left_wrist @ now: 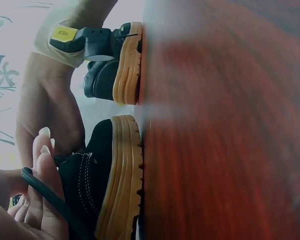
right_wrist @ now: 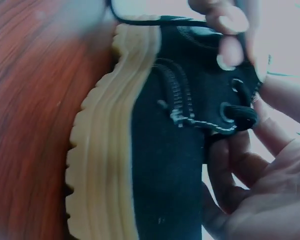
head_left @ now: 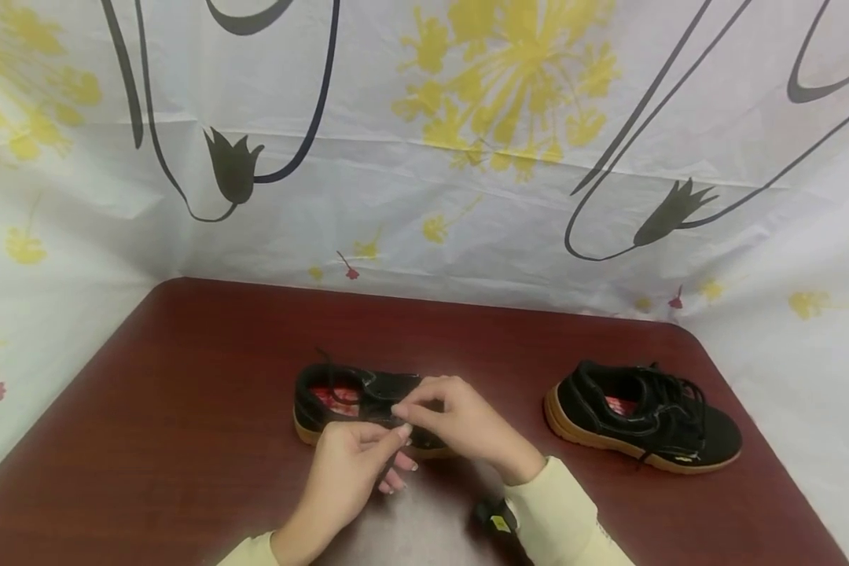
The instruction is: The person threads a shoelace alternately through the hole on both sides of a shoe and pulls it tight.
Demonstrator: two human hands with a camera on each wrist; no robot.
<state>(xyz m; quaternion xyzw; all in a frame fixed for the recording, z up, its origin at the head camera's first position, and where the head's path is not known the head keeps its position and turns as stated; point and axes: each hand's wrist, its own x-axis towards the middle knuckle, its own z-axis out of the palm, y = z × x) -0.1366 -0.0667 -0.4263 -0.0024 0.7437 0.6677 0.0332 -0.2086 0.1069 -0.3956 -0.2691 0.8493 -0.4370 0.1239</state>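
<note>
We're working the near shoe (head_left: 368, 409) — left hand (head_left: 350, 472) pinching the black lace (left_wrist: 45, 192), right hand (head_left: 460, 424) gripping the eyelet flap (right_wrist: 230, 107). Risk: lace slipping out, shoe sliding toward the far shoe (head_left: 644, 417).

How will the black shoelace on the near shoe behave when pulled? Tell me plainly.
The shoelace is probably floppy: it curves limply across the left hand's fingers. It likely drags where it passes through the eyelet, so it may catch rather than slide freely. The shoe, on its wide gum sole, will probably shift slightly, not tip.
</note>
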